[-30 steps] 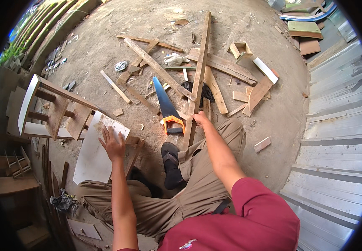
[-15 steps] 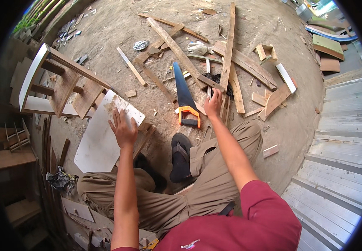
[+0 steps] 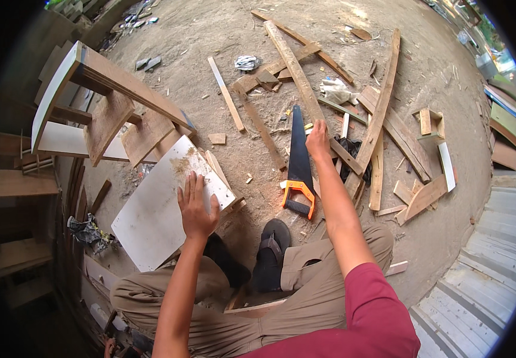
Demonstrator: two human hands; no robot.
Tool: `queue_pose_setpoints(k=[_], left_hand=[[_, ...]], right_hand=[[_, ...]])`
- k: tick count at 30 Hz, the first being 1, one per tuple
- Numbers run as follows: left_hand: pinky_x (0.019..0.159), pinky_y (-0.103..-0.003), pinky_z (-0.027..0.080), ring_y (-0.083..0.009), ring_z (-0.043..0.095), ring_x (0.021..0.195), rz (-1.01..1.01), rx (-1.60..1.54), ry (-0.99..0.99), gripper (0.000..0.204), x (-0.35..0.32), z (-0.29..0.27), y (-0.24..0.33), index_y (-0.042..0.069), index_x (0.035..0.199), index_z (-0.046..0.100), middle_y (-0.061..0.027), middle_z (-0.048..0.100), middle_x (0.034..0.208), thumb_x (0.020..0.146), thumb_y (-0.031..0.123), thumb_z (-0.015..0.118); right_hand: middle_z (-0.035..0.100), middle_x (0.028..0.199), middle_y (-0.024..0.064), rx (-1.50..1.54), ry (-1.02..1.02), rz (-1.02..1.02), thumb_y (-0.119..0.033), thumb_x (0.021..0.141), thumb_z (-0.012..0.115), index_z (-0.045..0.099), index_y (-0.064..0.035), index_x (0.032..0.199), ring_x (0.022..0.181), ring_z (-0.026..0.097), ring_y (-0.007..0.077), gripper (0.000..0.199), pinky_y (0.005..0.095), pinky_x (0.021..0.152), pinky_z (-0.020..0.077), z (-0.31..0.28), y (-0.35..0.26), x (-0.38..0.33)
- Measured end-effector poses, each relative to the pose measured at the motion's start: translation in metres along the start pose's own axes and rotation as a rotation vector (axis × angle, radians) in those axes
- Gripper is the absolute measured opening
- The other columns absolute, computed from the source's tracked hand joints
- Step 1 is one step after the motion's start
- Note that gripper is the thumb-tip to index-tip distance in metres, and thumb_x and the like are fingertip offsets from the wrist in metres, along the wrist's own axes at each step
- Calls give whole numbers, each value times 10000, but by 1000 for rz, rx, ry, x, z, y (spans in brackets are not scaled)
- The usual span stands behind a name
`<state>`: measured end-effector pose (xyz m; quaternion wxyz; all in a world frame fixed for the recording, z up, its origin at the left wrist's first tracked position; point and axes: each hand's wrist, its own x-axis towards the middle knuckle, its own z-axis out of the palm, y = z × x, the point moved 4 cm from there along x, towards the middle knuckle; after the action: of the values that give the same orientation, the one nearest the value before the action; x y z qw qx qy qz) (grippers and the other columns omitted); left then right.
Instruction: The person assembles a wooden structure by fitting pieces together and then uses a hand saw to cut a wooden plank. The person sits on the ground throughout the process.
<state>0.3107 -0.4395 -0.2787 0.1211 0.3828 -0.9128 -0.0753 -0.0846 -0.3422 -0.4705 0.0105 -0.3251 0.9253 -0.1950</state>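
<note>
My left hand lies flat, fingers stretched out, on a white board with sawdust and brown smudges on its face. The board slants beside my left knee, with bare wood at its edge. My right hand reaches forward over the scrap wood, its fingers drawn together by the lower end of a long round-edged timber and a short dark wooden strip. Whatever is between those fingers is hidden. Just left of that hand, a handsaw rests on the ground, dark blade pointing away and orange handle toward me.
A curved wooden shelf frame stands at the left. Several planks lie crossed on the dirt ground ahead. A small wooden box and curved offcuts are at the right, near corrugated metal sheets.
The view has shifted, placing ground objects farther right and lower. My right hand has moved forward and left from beside the short strip, its fingers drawing together. My left hand stays on the board.
</note>
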Motion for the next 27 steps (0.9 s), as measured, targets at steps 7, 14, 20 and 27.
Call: queue_pose_setpoints(k=[7,14,20,27], left_hand=[[1202,-487,185,-304,354,1444,-28,-22,-7,614,-1,-1,-1,21,1436,458,-184,422,1521,877,244,578],[1203,-477,195,-285,361,1442,-12,0,-7,610,-1,-1,2,31,1441,459,-158,425,1526,884,255,568],[1203,-477,202,-272,369,1437,2,24,54,592,-7,2,-1,45,1434,472,-144,430,1525,898,281,561],[1200,-475,210,-274,378,1427,30,15,119,555,-18,6,-16,52,1419,482,-133,448,1510,912,263,560]], right_hand=[[481,1240,233,-168,0,166,-247,885,695,447,69,1247,1187,533,414,541,437,962,491,13,7,37],[686,1030,283,14,-77,257,-508,859,702,653,59,1048,1001,658,432,600,488,874,517,27,50,68],[713,850,238,612,-221,70,-590,874,653,718,72,958,843,703,326,670,406,791,516,-49,14,79],[598,1112,125,1191,-489,38,-559,746,827,303,-7,1451,849,683,183,1037,324,717,576,-204,-82,-38]])
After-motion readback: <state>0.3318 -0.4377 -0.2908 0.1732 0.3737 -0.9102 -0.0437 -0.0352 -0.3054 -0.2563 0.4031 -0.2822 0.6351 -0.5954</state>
